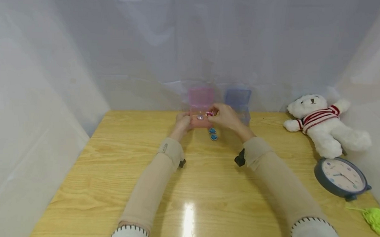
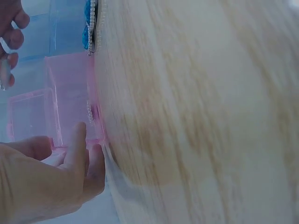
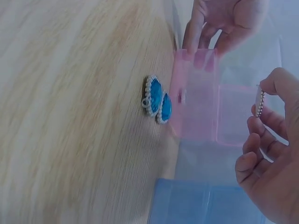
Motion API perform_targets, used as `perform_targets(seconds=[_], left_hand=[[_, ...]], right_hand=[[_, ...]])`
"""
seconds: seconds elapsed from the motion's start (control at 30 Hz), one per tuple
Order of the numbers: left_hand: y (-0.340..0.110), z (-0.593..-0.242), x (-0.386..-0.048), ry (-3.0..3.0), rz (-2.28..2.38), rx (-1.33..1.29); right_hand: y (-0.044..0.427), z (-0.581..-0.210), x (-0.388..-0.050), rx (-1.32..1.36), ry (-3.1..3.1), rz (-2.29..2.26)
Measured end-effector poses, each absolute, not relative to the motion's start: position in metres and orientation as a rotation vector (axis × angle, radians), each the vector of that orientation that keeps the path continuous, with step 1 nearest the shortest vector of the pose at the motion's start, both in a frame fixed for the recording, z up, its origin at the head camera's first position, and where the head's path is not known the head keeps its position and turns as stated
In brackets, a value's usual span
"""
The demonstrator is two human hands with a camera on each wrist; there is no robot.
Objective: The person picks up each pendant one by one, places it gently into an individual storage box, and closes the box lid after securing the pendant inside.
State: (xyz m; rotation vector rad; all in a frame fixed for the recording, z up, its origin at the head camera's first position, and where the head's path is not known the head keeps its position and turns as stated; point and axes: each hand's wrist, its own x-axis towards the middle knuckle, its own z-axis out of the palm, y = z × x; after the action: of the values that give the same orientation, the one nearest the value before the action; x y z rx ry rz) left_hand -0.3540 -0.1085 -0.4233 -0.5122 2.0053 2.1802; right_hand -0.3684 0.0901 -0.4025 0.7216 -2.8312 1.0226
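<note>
A translucent pink plastic box (image 1: 201, 124) stands at the back of the table with its lid raised. My left hand (image 1: 182, 122) grips the box's left side, thumb and fingers around its edge. Inside lies a small piece with a beaded rim (image 3: 182, 96). Above the box's right part, my right hand (image 1: 226, 116) pinches a pink gem charm (image 1: 209, 114) between thumb and fingers; edge-on in the right wrist view, its silver beaded rim (image 3: 260, 103) shows. Two blue gem charms (image 1: 213, 137) with silver beaded rims lie on the table just in front of the box.
Right of the pink box stands a translucent blue box (image 1: 238, 98), lid raised. On the right side lie a white teddy bear (image 1: 322, 119) in a striped sweater, a dark-framed clock (image 1: 343, 176) and yellow-green yarn (image 1: 376, 220). A pale sheet (image 1: 141, 61) hangs behind the wooden table (image 1: 113, 157).
</note>
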Motion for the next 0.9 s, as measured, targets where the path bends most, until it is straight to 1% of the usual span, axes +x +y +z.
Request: perform_targets(seconds=[0.47, 0.9], left_hand=[[-0.112, -0.425, -0.349, 2.016, 2.223, -0.530], [-0.109, -0.429, -0.347, 1.996, 2.282, -0.565]], right_hand=[[0.065, -0.413, -0.383, 0.675, -2.860, 1.050], [0.051, -0.421, -0.387, 0.670, -2.893, 0.997]])
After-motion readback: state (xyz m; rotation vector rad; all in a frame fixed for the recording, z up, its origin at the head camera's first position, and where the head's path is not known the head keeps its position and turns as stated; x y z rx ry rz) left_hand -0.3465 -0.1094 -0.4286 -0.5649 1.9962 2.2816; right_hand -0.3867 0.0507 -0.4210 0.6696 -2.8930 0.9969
